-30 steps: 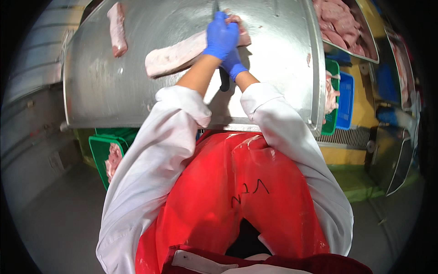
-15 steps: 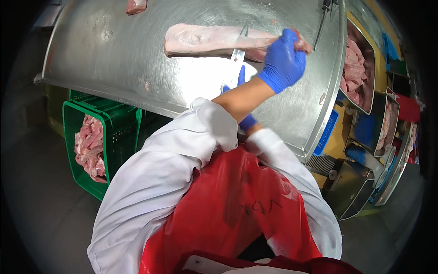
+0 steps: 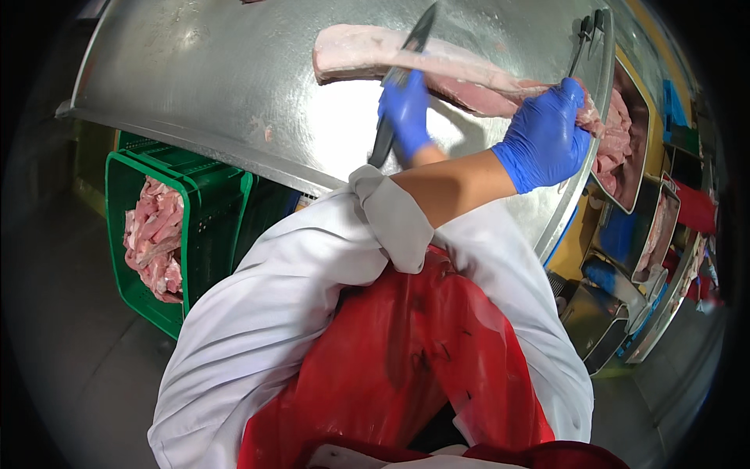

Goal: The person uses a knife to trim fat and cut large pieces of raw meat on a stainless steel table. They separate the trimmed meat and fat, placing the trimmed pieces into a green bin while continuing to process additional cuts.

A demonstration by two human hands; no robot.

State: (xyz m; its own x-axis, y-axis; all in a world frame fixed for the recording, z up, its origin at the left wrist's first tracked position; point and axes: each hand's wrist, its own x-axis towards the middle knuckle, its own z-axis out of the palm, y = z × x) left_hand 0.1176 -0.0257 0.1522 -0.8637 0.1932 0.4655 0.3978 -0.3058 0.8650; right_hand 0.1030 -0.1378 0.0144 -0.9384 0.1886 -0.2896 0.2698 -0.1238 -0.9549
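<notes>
A long pale slab of meat (image 3: 367, 51), probably pork loin with a fat layer, lies across the metal table. My left hand (image 3: 547, 141), in a blue glove, reaches over my right forearm and is closed around the slab's narrow right end. On the near side of the meat, my right hand (image 3: 406, 113), also blue-gloved, grips a knife (image 3: 420, 33) by its dark handle. The blade points away from me and crosses over the slab; whether it touches the meat I cannot tell. My left sleeve hides part of the right forearm.
The metal table (image 3: 211, 94) ends in a raised rim. Dark-handled tools (image 3: 582, 39) lie by its right edge. Beyond it, a metal tray (image 3: 631, 199) holds meat pieces. Below left stands a green crate (image 3: 187, 234) containing meat trimmings. More metal containers (image 3: 598, 336) stand at right.
My left hand has moved right with the meat's narrow end. The right hand, mostly hidden earlier behind the left forearm, now shows with the knife, its blade farther across the slab.
</notes>
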